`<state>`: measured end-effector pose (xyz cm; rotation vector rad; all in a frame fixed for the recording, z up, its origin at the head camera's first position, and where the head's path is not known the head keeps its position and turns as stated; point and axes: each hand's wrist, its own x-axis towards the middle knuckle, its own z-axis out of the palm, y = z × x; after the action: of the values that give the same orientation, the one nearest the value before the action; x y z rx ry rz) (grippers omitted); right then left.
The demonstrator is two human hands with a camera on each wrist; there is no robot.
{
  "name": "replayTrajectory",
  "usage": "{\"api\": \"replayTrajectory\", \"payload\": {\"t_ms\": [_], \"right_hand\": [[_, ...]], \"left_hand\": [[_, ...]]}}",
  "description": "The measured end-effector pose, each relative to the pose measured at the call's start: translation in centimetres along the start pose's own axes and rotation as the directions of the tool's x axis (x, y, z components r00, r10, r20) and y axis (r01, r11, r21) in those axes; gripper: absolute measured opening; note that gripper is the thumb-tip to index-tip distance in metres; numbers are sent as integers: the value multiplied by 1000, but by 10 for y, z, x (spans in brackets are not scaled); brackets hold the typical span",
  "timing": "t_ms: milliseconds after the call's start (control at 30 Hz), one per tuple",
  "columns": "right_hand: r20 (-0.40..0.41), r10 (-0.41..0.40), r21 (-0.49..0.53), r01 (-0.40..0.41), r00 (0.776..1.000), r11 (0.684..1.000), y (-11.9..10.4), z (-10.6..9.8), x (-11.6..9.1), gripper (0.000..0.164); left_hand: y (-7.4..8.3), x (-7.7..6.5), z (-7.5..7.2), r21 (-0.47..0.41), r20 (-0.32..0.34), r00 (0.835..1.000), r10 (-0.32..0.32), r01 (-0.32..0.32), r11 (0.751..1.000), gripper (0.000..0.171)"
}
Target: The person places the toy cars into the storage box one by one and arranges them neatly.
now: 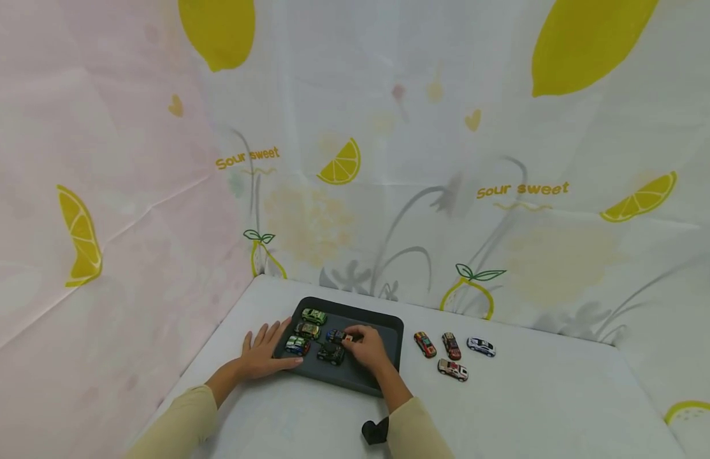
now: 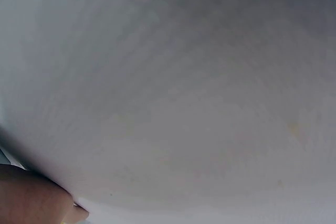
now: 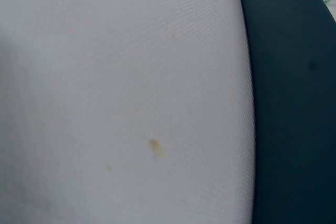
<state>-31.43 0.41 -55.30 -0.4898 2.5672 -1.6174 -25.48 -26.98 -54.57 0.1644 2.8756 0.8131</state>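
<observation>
A dark grey tray (image 1: 355, 377) lies on the white surface. My left hand (image 1: 263, 358) rests with fingers extended along its left edge; part of it (image 2: 34, 198) shows at the lower left of the left wrist view. Over the tray, my right hand (image 1: 366, 347) pinches a blue toy car (image 1: 334, 335) with thumb and fingertips. Just below that car is a dark toy car (image 1: 330, 354). Down the tray's left side stand a green toy car (image 1: 313, 316), a yellow-and-dark toy car (image 1: 308, 329) and a green-and-white toy car (image 1: 297, 345). No right fingers appear in the right wrist view.
Right of the tray sit a red-orange toy car (image 1: 425, 344), a dark red toy car (image 1: 451, 346), a white toy car (image 1: 481, 346) and a white-and-red toy car (image 1: 453, 370). A black object (image 1: 375, 433) lies beside the right sleeve. Lemon-printed cloth (image 1: 389, 210) rises behind.
</observation>
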Motion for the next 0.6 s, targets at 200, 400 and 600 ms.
{"api": "replayTrajectory", "payload": {"t_ms": [200,400,600], "right_hand": [[-7,-8,-15,8,1000,1000,1,0,-1,22],[-4,-8,-10,8,1000,1000,2,1,-1,22],[1,-2,-7,2,1000,1000,2,1,0,23]], "left_hand": [[2,-2,0,-9,-6,1000,4,-5,1000,106],[1,-4,3,-37,-36,999,30,-31,999,105],[-5,2,8,-12,-35,999,12,-13,1000,105]]}}
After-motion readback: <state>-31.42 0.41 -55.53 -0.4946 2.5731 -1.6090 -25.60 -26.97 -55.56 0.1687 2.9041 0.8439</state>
